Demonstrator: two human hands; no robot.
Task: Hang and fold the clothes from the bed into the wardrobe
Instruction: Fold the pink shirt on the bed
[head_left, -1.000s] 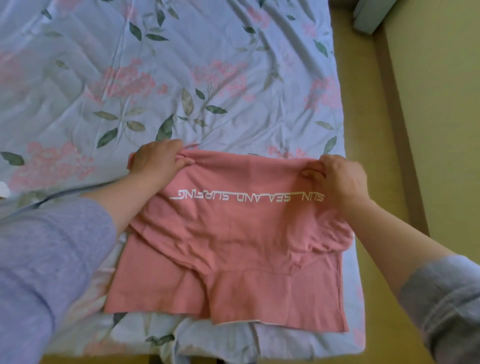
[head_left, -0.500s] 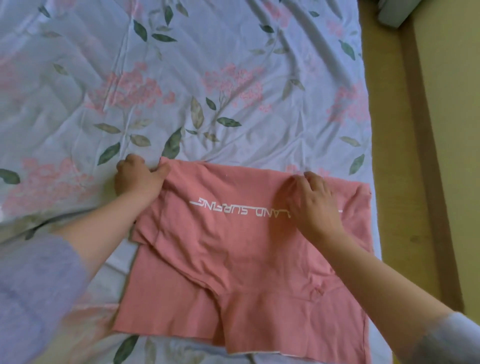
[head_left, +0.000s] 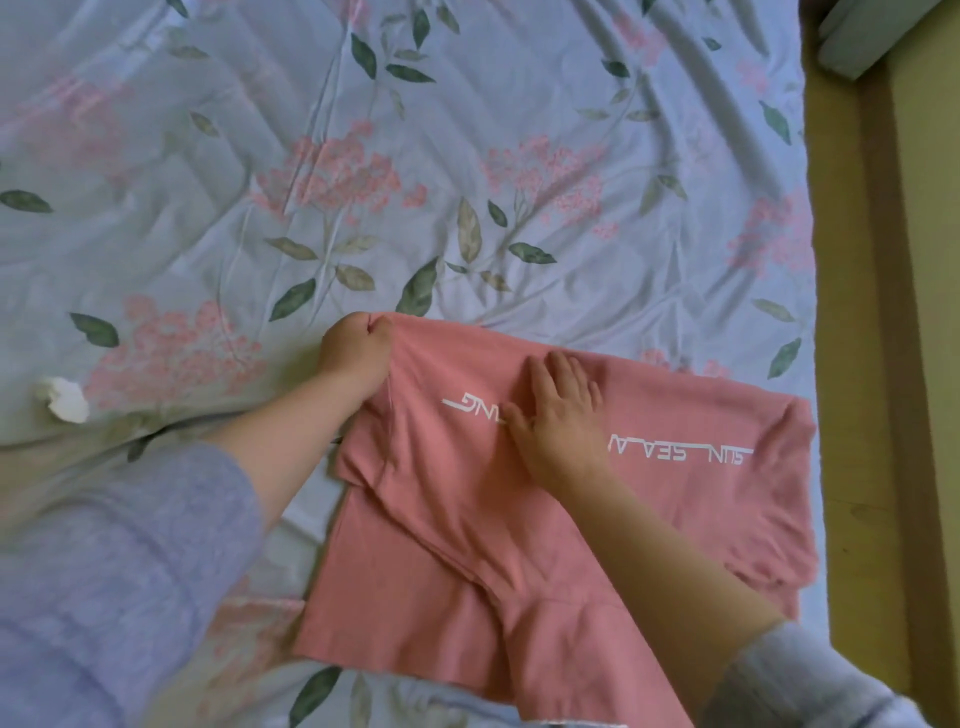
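The pink shirt (head_left: 467, 545) lies half folded on the bed (head_left: 467, 156), near its right edge. The left grip (head_left: 353, 358) pinches the shirt's far corner; the right grip (head_left: 561, 415) lies spread flat on the print (head_left: 680, 453). I think it is best to smooth outward with that corner taut.

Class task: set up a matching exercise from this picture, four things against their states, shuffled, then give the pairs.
1 left hand
2 right hand
3 pink T-shirt
4 white crumpled scrap

A pressed flat on the white lettering
B lying alone on the floral sheet
C gripping the shirt's far edge
D partly folded, print upward

Pairs: 1-C, 2-A, 3-D, 4-B
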